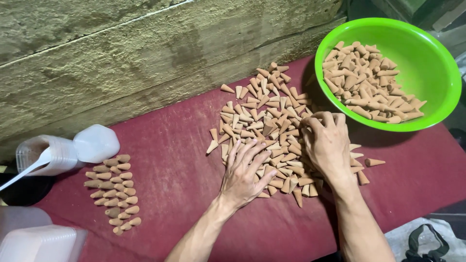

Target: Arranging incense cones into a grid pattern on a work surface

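Underneath — cones (272, 121) hidden by both hands (286, 160)

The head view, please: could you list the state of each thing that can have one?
Left hand: flat, fingers spread on the loose cones.
Right hand: fingers curled into the pile.
Loose cones: scattered, lying down.
Green bowl: upright, partly filled with cones.
Arranged cones: laid in neat rows.
Clear jar: on its side.
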